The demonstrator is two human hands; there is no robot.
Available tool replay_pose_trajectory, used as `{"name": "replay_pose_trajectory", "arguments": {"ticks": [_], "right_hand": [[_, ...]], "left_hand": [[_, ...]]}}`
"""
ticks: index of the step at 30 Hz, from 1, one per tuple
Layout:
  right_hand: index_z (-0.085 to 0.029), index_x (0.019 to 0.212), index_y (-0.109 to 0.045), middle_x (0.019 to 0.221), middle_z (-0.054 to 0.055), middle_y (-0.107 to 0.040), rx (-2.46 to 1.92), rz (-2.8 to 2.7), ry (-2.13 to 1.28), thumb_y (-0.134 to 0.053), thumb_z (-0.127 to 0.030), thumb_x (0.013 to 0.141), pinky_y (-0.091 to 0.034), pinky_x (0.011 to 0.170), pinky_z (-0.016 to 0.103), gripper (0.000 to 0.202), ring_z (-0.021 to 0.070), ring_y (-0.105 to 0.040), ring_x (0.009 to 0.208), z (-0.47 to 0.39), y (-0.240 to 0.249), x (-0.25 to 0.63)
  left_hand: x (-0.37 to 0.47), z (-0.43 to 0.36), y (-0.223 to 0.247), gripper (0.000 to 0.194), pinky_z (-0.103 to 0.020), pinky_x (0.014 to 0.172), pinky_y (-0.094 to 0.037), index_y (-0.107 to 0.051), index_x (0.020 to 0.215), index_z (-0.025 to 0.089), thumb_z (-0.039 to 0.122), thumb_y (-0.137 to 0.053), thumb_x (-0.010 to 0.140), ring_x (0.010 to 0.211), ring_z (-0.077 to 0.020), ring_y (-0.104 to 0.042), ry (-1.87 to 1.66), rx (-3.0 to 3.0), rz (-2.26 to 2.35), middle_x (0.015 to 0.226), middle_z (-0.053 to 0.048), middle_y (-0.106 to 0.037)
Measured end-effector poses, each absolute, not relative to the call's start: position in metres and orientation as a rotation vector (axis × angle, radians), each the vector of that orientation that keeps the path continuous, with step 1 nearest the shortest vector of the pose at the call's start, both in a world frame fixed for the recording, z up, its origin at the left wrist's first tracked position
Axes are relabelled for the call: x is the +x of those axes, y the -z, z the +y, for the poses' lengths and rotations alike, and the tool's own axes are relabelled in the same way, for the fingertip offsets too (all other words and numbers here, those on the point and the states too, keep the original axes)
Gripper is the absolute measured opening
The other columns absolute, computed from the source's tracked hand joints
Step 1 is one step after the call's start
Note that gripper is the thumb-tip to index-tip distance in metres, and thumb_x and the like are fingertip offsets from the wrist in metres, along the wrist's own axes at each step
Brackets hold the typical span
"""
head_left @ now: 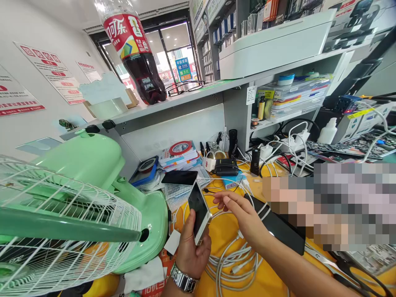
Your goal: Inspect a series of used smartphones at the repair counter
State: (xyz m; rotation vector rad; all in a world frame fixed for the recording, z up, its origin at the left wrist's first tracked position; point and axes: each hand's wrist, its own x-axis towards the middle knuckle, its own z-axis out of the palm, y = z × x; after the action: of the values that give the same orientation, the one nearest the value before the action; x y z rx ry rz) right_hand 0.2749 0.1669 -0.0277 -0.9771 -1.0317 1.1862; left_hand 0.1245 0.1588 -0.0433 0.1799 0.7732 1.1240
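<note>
White-edged rectangular phone with a black screen point(198, 203) — tilted, raised over the yellow-covered table point(268, 282) | left hand point(192, 251): gripping the phone's lower end | right hand point(239, 207): open, fingers loosely bent, just beside the phone | below: coiled white cable point(220, 264) | right: flat black glossy slab point(289, 236), partly behind the right forearm | left: pale-green plastic fan point(150, 220)

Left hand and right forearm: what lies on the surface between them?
In the head view, a loose coil of pale cables lies on the orange-yellow surface between the left hand and right forearm.
</note>
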Motion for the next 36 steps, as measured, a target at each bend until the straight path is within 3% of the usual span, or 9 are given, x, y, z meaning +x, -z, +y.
{"name": "replay_pose_trajectory", "arguments": {"ticks": [4, 13, 17, 24, 28, 36], "right_hand": [[-0.021, 0.090, -0.073, 0.085, 0.006, -0.071, -0.961, -1.031, -1.174, -0.063, -0.059, 0.080, -0.046, 0.080, 0.035, 0.041, 0.0194, -0.059, 0.081, 0.167, 0.030, 0.275], [-0.020, 0.087, -0.073, 0.083, 0.006, -0.071, -0.937, -1.023, -1.201, -0.064, -0.059, 0.078, -0.046, 0.078, 0.033, 0.041, 0.0187, -0.059, 0.080, 0.166, 0.028, 0.274], [-0.020, 0.085, -0.073, 0.083, 0.005, -0.071, -0.930, -1.022, -1.207, -0.065, -0.059, 0.078, -0.048, 0.076, 0.032, 0.040, 0.0180, -0.060, 0.079, 0.165, 0.026, 0.274], [-0.020, 0.084, -0.073, 0.082, 0.006, -0.071, -0.944, -1.041, -1.188, -0.063, -0.055, 0.080, -0.049, 0.077, 0.034, 0.037, 0.0187, -0.060, 0.078, 0.165, 0.025, 0.274], [-0.020, 0.084, -0.073, 0.082, 0.006, -0.071, -0.946, -1.046, -1.177, -0.062, -0.055, 0.080, -0.049, 0.077, 0.034, 0.036, 0.0190, -0.061, 0.079, 0.165, 0.025, 0.273], [-0.019, 0.084, -0.072, 0.082, 0.006, -0.071, -0.946, -1.054, -1.179, -0.061, -0.053, 0.080, -0.050, 0.077, 0.033, 0.035, 0.0189, -0.061, 0.079, 0.165, 0.024, 0.273]], "left_hand": [[0.122, 0.159, 0.041, 0.020, -0.009, 0.023, -0.021, -0.065, 0.067, 0.014, 0.027, -0.070, 0.082, 0.026, -0.0010, -0.037, -1.132, 0.093, 0.721, 0.052, 0.002, -0.064], [0.118, 0.160, 0.037, 0.034, -0.008, 0.023, -0.025, -0.066, 0.073, 0.013, 0.016, -0.041, 0.095, 0.043, -0.0063, -0.063, -1.175, -0.097, 0.572, 0.064, -0.004, -0.074], [0.113, 0.160, 0.040, 0.034, -0.008, 0.027, -0.031, -0.069, 0.083, 0.015, 0.016, -0.038, 0.097, 0.053, -0.0083, -0.070, -1.140, -0.084, 0.512, 0.077, -0.004, -0.078], [0.108, 0.161, 0.050, 0.042, -0.008, 0.026, -0.030, -0.070, 0.094, 0.015, 0.020, -0.030, 0.101, 0.064, -0.0101, -0.074, -1.069, 0.022, 0.354, 0.091, -0.007, -0.079], [0.106, 0.161, 0.054, 0.044, -0.008, 0.027, -0.030, -0.071, 0.089, 0.016, 0.018, -0.028, 0.101, 0.070, -0.0108, -0.075, -1.092, 0.051, 0.316, 0.098, -0.007, -0.078], [0.111, 0.163, 0.048, 0.037, -0.009, 0.025, -0.024, -0.067, 0.089, 0.016, 0.016, -0.031, 0.100, 0.060, -0.0100, -0.073, -1.159, 0.003, 0.477, 0.088, -0.006, -0.079]]}}
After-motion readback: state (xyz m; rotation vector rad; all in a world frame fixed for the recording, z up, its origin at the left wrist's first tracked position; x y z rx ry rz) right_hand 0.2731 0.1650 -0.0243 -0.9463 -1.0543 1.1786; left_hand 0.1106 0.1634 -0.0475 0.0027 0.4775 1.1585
